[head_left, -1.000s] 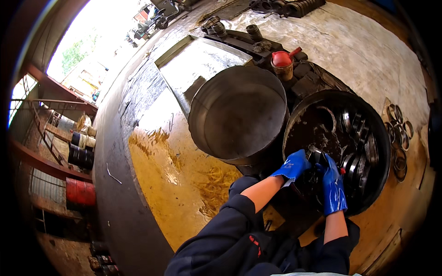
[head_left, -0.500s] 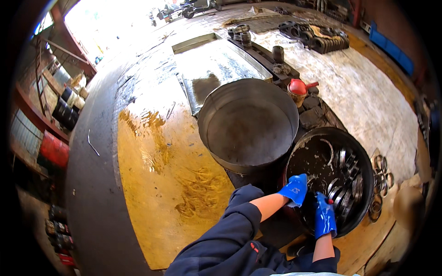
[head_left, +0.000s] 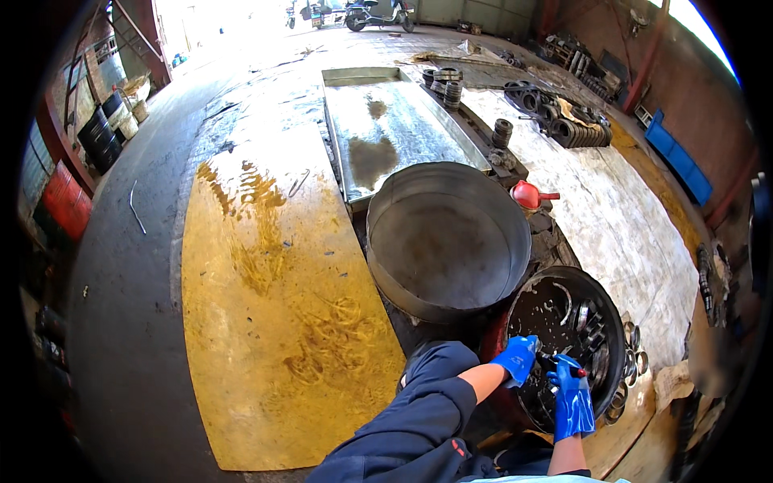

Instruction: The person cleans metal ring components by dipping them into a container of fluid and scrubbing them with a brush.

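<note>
A dark round drum, holding dark liquid and pale floating flecks, stands in front of me at the lower right. Several shiny metal rings lie inside it along the right. Over its near part my left hand, in a blue glove, is closed at a small dark piece whose kind I cannot make out. Just to the right, my right hand, gloved in blue too, is closed around a slim tool with a red end. Most of that tool is hidden by the fingers.
A wide open metal tub adjoins the drum. Behind it lies a shallow metal tray. A red scoop rests beside the tub. Oil-stained yellow board covers the floor at left. More rings lie right of the drum.
The view has tilted up and shifted, so the drum and tub appear lower. Both hands stay over the drum, and a dark piece now shows between them.
</note>
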Motion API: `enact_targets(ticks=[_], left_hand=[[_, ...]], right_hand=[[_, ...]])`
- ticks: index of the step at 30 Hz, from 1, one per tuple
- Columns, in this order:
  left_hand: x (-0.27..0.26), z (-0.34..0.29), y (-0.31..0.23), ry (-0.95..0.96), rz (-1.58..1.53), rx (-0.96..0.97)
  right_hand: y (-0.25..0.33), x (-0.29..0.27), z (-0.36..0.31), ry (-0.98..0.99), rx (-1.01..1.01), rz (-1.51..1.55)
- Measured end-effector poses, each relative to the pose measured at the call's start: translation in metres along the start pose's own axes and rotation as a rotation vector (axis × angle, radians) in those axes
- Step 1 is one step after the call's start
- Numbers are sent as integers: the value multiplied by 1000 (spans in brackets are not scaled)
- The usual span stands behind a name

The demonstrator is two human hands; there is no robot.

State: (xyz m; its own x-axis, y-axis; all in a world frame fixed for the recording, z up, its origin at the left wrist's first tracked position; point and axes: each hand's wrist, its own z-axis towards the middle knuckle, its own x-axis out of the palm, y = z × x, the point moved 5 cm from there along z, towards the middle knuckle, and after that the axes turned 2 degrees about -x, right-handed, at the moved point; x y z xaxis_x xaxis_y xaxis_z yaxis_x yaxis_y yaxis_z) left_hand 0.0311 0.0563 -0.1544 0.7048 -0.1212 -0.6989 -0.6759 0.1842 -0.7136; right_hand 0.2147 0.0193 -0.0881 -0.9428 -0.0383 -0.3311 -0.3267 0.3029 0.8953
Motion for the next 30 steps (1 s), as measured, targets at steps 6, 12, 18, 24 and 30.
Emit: enact_targets(ticks=[6,12,18,24,30], left_hand=[[-2,-1,4,115,-793,-234],[-5,-5,8,118,-835,-220],[-5,-4,15,9,-644,-138],[-16,-6,-9,85,-372,-16],[-16,-10,3,121,-656,-182]], right_hand=[[39,16,3,136,-452,-123],[52,23,0,159,-84,-298],[66,34,-7,136,37,-346],[61,19,-6,73,33,-355],[56,29,8,62,65,-384]])
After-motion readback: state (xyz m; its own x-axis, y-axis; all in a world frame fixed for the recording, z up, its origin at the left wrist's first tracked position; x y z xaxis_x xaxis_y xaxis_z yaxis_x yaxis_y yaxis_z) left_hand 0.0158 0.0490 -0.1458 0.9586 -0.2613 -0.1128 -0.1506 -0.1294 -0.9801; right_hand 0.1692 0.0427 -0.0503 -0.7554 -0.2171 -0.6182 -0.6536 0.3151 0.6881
